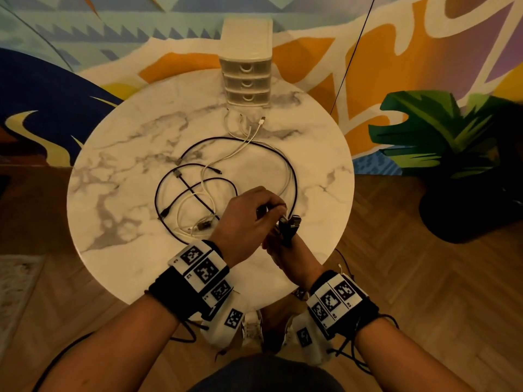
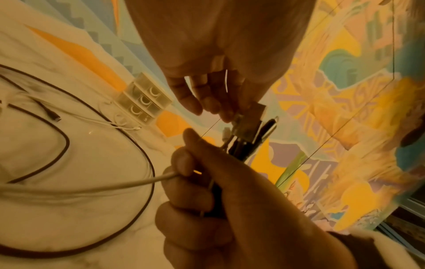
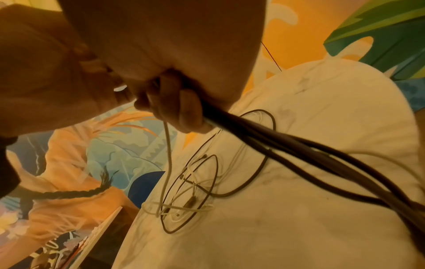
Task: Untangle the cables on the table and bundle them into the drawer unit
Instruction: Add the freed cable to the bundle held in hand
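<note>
Black cables [image 1: 294, 176] and white cables [image 1: 218, 162] lie looped and crossed on the round marble table [image 1: 127, 154]. A white three-drawer unit [image 1: 245, 77] stands at the far edge, all drawers closed. My right hand [image 1: 283, 244] grips a bunch of cable ends [image 1: 290, 223] upright above the near right of the table. In the left wrist view my left hand [image 2: 216, 107] pinches the plugs [image 2: 248, 127] at the top of that bunch, while a white cable [image 2: 92, 189] trails from my right hand [image 2: 195, 191]. Black strands [image 3: 299, 151] run from my right hand [image 3: 174, 109] down to the tangle [image 3: 190, 191].
Short white cable ends [image 1: 249, 125] lie just in front of the drawer unit. A potted plant [image 1: 441, 154] stands on the wooden floor to the right. A thin dark wire [image 1: 351, 58] hangs in front of the painted wall behind the table.
</note>
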Action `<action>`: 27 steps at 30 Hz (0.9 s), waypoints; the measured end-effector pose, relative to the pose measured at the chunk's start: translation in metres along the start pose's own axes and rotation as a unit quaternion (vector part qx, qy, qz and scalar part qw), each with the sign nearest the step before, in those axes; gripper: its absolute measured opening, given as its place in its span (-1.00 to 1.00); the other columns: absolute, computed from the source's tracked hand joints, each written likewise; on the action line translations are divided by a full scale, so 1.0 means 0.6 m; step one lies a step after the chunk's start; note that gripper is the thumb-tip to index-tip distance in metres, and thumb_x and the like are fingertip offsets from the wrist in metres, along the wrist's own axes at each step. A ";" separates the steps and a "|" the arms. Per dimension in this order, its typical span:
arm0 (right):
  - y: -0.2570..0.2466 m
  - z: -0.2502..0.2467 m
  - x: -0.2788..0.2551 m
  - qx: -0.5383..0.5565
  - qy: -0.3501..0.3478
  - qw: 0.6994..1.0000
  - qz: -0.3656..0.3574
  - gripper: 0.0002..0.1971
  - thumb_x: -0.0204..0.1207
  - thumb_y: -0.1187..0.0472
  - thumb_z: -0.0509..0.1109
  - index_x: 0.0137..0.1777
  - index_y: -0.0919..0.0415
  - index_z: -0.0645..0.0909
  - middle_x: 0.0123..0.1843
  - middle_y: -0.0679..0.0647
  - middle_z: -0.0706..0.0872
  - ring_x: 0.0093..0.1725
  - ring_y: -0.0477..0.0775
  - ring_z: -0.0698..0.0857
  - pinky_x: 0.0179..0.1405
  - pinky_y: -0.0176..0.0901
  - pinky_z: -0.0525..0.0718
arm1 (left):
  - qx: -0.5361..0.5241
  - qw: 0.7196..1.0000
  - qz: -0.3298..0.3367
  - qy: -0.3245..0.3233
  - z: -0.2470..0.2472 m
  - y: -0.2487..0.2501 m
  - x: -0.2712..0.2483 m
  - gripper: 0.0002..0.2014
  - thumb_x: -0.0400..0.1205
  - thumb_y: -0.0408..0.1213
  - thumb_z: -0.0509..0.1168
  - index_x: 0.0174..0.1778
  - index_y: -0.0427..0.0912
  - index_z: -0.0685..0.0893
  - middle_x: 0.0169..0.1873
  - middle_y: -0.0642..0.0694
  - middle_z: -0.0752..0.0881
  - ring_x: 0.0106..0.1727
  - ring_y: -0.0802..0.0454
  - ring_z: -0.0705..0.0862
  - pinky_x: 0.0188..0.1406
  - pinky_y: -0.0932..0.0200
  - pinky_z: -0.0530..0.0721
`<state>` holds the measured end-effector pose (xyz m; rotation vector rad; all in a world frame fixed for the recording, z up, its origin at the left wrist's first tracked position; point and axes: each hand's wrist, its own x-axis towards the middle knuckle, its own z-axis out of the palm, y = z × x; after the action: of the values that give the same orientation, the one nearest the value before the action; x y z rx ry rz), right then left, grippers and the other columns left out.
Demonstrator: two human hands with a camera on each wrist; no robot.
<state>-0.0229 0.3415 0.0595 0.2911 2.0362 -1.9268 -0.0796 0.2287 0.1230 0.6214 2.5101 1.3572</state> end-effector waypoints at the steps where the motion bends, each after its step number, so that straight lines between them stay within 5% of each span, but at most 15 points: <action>1: 0.001 0.001 0.001 -0.001 0.010 1.000 -0.007 -0.71 0.72 0.23 0.14 -0.27 0.10 0.46 -0.40 -0.04 0.48 -0.56 -0.25 0.38 -0.46 -0.42 0.33 | -0.001 1.000 0.002 -0.007 0.000 0.002 0.000 -0.90 0.61 -0.31 0.30 -0.12 -0.03 0.70 -0.19 0.12 0.67 -0.11 0.22 0.64 -0.08 0.40 0.56; 5: 0.007 -0.003 0.001 -0.051 0.039 0.997 -0.032 -0.64 0.71 0.21 0.16 -0.38 0.08 0.46 -0.49 -0.05 0.51 -0.56 -0.20 0.39 -0.44 -0.31 0.34 | -0.024 0.999 -0.007 -0.021 0.005 -0.004 0.000 -0.86 0.60 -0.31 0.32 -0.14 0.03 0.73 -0.24 0.23 0.67 -0.15 0.32 0.63 -0.18 0.54 0.46; 8: 0.003 -0.007 -0.002 -0.051 0.038 0.997 -0.035 -0.65 0.71 0.30 0.13 -0.33 0.04 0.47 -0.54 -0.07 0.53 -0.61 -0.22 0.43 -0.48 -0.43 0.35 | -0.035 0.999 -0.010 -0.032 0.005 -0.007 0.001 -0.84 0.59 -0.32 0.33 -0.15 0.04 0.74 -0.30 0.24 0.67 -0.20 0.38 0.62 -0.22 0.57 0.43; 13: 0.001 -0.007 -0.006 -0.015 0.044 0.998 -0.052 -0.67 0.74 0.27 0.07 -0.25 0.00 0.48 -0.53 0.00 0.55 -0.63 -0.23 0.46 -0.51 -0.50 0.39 | -0.046 0.996 -0.019 -0.080 0.006 -0.018 0.002 -0.83 0.64 -0.28 0.27 -0.06 -0.03 0.79 -0.22 0.11 0.71 -0.16 0.24 0.63 -0.22 0.55 0.44; 17: 0.001 -0.021 0.002 0.009 0.127 0.991 -0.050 -0.54 0.72 0.04 0.08 -0.43 0.09 0.48 -0.50 -0.13 0.54 -0.50 -0.24 0.45 -0.31 -0.31 0.38 | -0.092 0.993 -0.061 -0.038 0.018 -0.033 -0.011 -0.69 0.63 -0.34 0.25 0.26 0.05 0.61 0.03 0.05 0.63 -0.22 0.26 0.56 -0.22 0.46 0.50; 19: -0.003 -0.030 0.010 0.041 0.165 0.984 -0.059 -0.56 0.70 0.04 0.11 -0.44 0.11 0.46 -0.41 -0.09 0.57 -0.39 -0.20 0.50 -0.21 -0.28 0.44 | -0.119 0.978 -0.122 -0.117 0.034 -0.053 -0.020 -0.58 0.61 -0.34 0.29 0.36 0.09 0.47 0.05 0.01 0.65 -0.25 0.16 0.60 -0.34 0.44 0.50; 21: -0.010 -0.037 0.015 0.133 0.165 0.975 -0.064 -0.53 0.68 0.06 0.11 -0.48 0.19 0.42 -0.42 0.10 0.56 -0.38 -0.02 0.56 -0.23 -0.25 0.53 | -0.064 0.963 -0.159 -0.208 0.060 -0.087 -0.037 -0.68 0.61 -0.27 0.30 0.27 0.08 0.54 -0.08 0.05 0.68 -0.31 0.22 0.59 -0.36 0.38 0.50; 23: -0.015 -0.045 0.014 0.271 0.130 0.953 -0.031 -0.48 0.72 0.08 0.08 -0.53 0.23 0.31 -0.57 0.16 0.43 -0.59 0.08 0.48 -0.44 -0.13 0.58 | 0.057 0.955 -0.157 -0.246 0.080 -0.127 -0.062 -0.87 0.64 -0.20 0.26 0.05 -0.06 0.67 -0.21 0.09 0.65 -0.31 0.28 0.54 -0.22 0.28 0.53; 27: -0.010 -0.069 0.004 0.378 0.102 0.920 0.026 -0.42 0.71 -0.02 0.04 -0.57 0.16 0.14 -0.68 0.02 0.15 -0.73 -0.07 0.12 -0.71 -0.33 0.21 | 0.208 0.933 -0.147 -0.254 0.076 -0.230 -0.119 -0.41 0.61 0.14 -0.04 0.01 -0.29 0.70 0.00 -0.24 0.70 0.04 -0.14 0.65 0.11 0.10 0.53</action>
<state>-0.0310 0.3819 0.0661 0.7365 1.2584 -2.6595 -0.0346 0.1628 -0.0179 0.5501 2.3278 0.4755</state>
